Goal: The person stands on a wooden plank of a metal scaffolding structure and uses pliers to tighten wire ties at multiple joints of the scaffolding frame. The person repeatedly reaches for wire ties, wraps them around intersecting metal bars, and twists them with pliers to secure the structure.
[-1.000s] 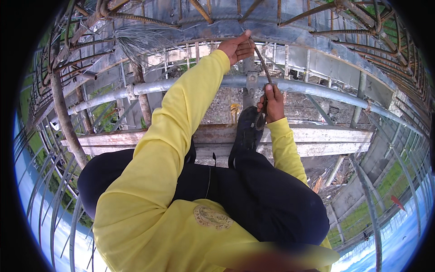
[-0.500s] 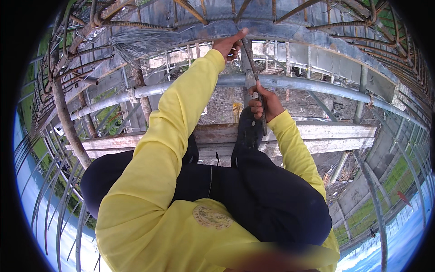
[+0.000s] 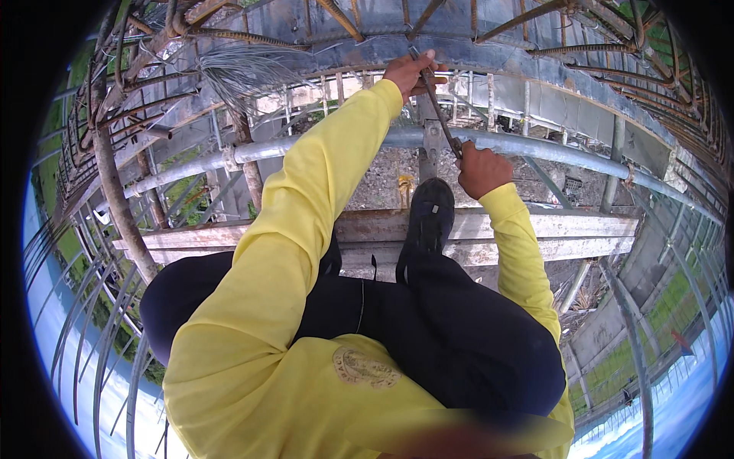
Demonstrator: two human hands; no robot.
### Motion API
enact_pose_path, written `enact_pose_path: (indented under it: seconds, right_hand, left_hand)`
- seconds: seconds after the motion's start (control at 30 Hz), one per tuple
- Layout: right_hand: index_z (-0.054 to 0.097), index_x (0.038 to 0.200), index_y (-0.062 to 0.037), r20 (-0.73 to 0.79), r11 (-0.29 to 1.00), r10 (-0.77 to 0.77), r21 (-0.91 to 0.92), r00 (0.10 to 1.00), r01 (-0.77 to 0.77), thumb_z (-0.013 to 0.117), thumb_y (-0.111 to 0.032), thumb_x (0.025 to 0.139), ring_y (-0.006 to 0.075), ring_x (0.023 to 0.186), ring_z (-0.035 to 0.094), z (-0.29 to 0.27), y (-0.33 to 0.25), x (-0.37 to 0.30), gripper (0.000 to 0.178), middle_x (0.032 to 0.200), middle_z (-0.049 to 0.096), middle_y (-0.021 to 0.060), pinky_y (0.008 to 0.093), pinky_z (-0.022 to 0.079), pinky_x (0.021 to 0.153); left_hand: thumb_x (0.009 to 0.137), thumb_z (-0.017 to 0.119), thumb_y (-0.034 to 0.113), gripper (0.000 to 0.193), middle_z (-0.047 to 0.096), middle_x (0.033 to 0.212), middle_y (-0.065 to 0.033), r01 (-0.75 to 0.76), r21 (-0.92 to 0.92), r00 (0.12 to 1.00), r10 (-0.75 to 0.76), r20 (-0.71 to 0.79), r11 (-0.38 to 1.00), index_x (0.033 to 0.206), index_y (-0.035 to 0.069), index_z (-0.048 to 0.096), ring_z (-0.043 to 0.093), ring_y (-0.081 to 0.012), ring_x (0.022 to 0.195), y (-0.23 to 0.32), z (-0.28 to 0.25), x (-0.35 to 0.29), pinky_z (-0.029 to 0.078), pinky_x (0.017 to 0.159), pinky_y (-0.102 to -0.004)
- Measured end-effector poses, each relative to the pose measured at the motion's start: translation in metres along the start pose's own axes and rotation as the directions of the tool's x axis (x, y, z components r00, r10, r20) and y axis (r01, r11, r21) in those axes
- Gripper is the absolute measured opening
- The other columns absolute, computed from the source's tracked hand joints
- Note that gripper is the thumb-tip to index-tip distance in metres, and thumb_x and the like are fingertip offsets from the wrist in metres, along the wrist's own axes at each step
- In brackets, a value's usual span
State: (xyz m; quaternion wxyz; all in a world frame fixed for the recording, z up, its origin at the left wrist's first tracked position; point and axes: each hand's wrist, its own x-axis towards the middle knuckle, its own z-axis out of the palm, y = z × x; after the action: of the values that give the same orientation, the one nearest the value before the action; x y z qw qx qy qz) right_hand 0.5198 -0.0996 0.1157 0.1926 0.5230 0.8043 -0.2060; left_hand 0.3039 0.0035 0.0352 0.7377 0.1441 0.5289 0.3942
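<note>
A long, thin dark metal bar [image 3: 439, 111] slants from the steel-faced beam edge down to the right in front of me. My right hand [image 3: 485, 171] is closed in a fist around its lower end. At its upper end my left hand [image 3: 410, 75] has thumb and fingers round the bar, close against the dark beam face [image 3: 367, 52]. The bar's tip meets the beam edge, and what it touches there is too small to make out. A bundle of thin grey tie wire [image 3: 245, 73] hangs on the beam to the left of my left hand.
Rusty rebar [image 3: 342, 19] sticks out along the beam's top and both sides. A galvanized pipe [image 3: 535, 145] crosses below my hands. My dark shoe [image 3: 430, 218] stands over a wooden plank [image 3: 527, 223], with rubble ground far below. Scaffold poles [image 3: 122, 206] rise at the left.
My right hand has swung the bar's lower end to the right, so the bar slants more. My left hand has shifted slightly right, staying at the upper end.
</note>
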Motion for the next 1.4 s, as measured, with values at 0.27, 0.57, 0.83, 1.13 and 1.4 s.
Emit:
enact_pose_path:
  seconds: [0.27,0.57,0.83,1.13,1.4]
  right_hand:
    - [0.053,0.09,-0.0009,-0.088,0.622,-0.188,0.76,0.978,0.188,0.064,-0.035,0.094,0.0333,0.054,0.063,0.0,-0.065,-0.019,0.036,0.065,0.063,0.017,0.0452,0.05,0.053]
    - [0.046,0.093,-0.0041,-0.083,-0.772,-0.463,0.526,0.882,-0.356,0.06,-0.033,0.101,0.0057,0.042,0.038,-0.027,-0.038,-0.027,0.033,0.058,0.039,-0.0032,0.0213,0.032,0.042]
    - [0.056,0.086,-0.0017,-0.447,0.881,0.316,0.465,0.837,-0.084,0.05,-0.033,0.106,0.0191,0.053,0.065,-0.031,0.052,-0.008,0.038,0.056,0.057,0.0075,0.0356,0.049,0.047]
    - [0.053,0.091,-0.0087,0.664,-0.407,-0.18,0.621,0.726,-0.669,0.04,-0.048,0.106,0.0126,0.038,0.039,0.029,0.005,-0.012,0.044,0.053,0.038,-0.0022,0.0311,0.035,0.037]
    - [0.053,0.098,-0.0079,0.003,0.915,0.089,0.394,0.996,-0.083,0.056,-0.022,0.096,0.0308,0.056,0.066,-0.007,0.037,-0.001,0.015,0.074,0.065,0.0123,0.0446,0.048,0.047]
  left_hand:
    - [0.095,0.07,0.034,0.033,0.07,0.09,-0.0126,-0.066,0.142,0.998,0.069,-0.013,0.988,0.086,0.005,0.059,0.073,-0.0246,0.085,0.007,-0.016,-0.004,0.062,0.085,-0.0366]
    - [0.098,0.062,0.046,0.037,0.068,0.092,-0.0061,0.075,-0.213,0.99,-0.047,0.135,0.974,0.093,0.009,0.062,0.066,-0.0206,0.098,0.011,-0.02,-0.015,0.052,0.091,-0.0369]
    - [0.101,0.06,0.038,0.028,0.066,0.089,-0.0001,-0.029,-0.167,0.973,0.066,0.222,0.986,0.093,0.012,0.065,0.059,-0.0113,0.081,-0.009,-0.031,-0.008,0.049,0.075,-0.0273]
    - [0.096,0.069,0.032,0.027,0.065,0.087,-0.0027,0.127,0.083,0.991,-0.131,0.037,0.988,0.093,0.006,0.067,0.056,-0.0105,0.075,0.023,-0.026,-0.016,0.046,0.063,-0.0255]
    - [0.095,0.07,0.037,0.04,0.063,0.127,-0.0096,0.021,-0.331,0.959,0.074,0.272,0.943,0.123,0.009,0.059,0.056,-0.0202,0.125,0.002,-0.015,-0.012,0.045,0.108,-0.0421]
